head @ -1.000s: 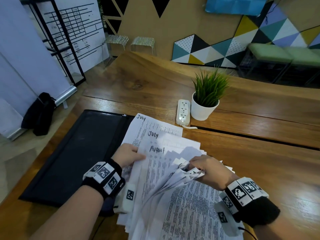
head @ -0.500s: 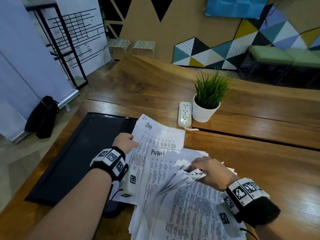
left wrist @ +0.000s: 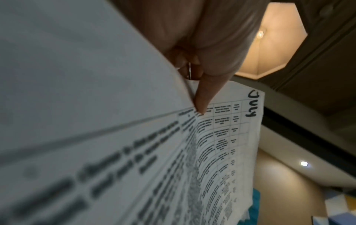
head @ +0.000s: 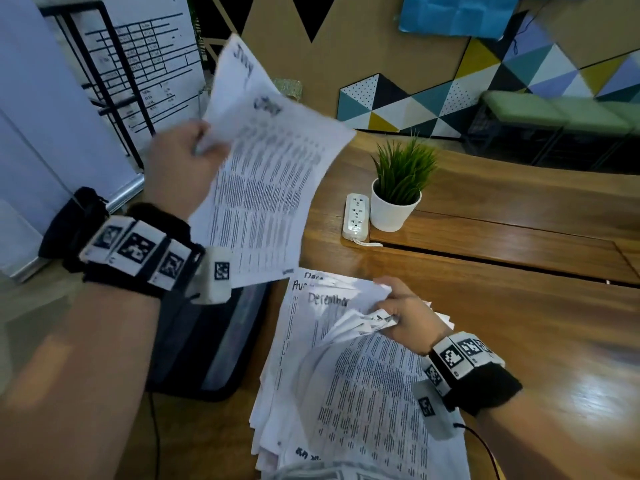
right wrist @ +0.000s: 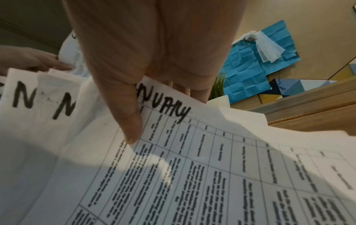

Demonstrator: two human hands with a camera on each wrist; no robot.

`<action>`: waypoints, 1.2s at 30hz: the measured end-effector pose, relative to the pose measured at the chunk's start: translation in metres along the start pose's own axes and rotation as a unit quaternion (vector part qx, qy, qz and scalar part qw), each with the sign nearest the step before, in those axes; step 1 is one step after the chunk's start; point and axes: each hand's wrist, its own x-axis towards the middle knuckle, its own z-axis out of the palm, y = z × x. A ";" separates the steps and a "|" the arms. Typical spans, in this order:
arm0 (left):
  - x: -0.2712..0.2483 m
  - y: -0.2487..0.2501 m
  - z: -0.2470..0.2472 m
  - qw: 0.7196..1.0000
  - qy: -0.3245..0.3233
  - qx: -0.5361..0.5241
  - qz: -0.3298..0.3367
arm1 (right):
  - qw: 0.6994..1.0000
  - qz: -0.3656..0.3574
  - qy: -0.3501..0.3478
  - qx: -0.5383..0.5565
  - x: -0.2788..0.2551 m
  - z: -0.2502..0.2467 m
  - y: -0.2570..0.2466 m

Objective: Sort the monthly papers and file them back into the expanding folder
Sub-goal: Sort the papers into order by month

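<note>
While the left hand (head: 180, 164) holds the July sheets (head: 266, 174) up off the wooden table (head: 485, 306) in the head view, their long side runs from the "July" heading at the far top down toward the wrist, tilted and slightly curled. Fingers and thumb pinch the left edge of these thin white printed pages. Below them lies the black folder (head: 207, 341), flat on the table's left part with its long side running away from the person; what its pockets contain cannot be made out. To its right sits the paper pile (head: 346, 393), fanned loosely, headings pointing away, with "December" legible on top. The right hand (head: 408, 317) grips a bunch of lifted top corners of that pile. Beyond stand a white pot with a spiky green plant (head: 398, 188) and, just beside it, a white power strip (head: 356, 213).

From the left wrist, the left hand (left wrist: 212, 45) shows its thumb pressed on a gridded page marked "July" (left wrist: 231, 144), another sheet (left wrist: 77, 76) blurred in front, perhaps the back of a second page.

From the right wrist, the right hand (right wrist: 150, 53) clamps its thumb onto a table-printed page headed "January" (right wrist: 212, 167), fingers behind it; further crumpled corners (right wrist: 38, 94) with heavy black letters fan to the left.
</note>
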 end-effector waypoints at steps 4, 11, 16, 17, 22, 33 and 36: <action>0.003 0.008 -0.012 0.992 0.049 -0.110 -0.035 | 0.999 -0.016 0.044 -0.008 -0.014 0.001 0.001; -0.027 -0.003 0.016 0.979 -0.011 -0.174 -0.110 | 0.998 -0.022 0.056 0.031 -0.056 -0.037 -0.023; -0.078 -0.020 0.063 0.962 -0.113 -0.169 -0.181 | 0.997 -0.015 0.007 0.072 -0.082 -0.098 -0.062; -0.089 -0.026 0.072 0.954 -0.137 -0.177 -0.199 | 0.997 -0.003 -0.006 0.078 -0.082 -0.110 -0.070; -0.138 -0.034 0.099 0.919 -0.239 -0.226 -0.219 | 0.998 0.043 -0.005 0.039 -0.056 -0.136 -0.078; -0.184 -0.022 0.090 0.793 -0.403 -0.297 -0.348 | 0.991 0.132 0.032 0.003 0.001 -0.022 -0.031; -0.185 -0.015 0.085 0.791 -0.396 -0.304 -0.354 | 0.987 0.132 0.073 0.049 0.000 -0.008 -0.029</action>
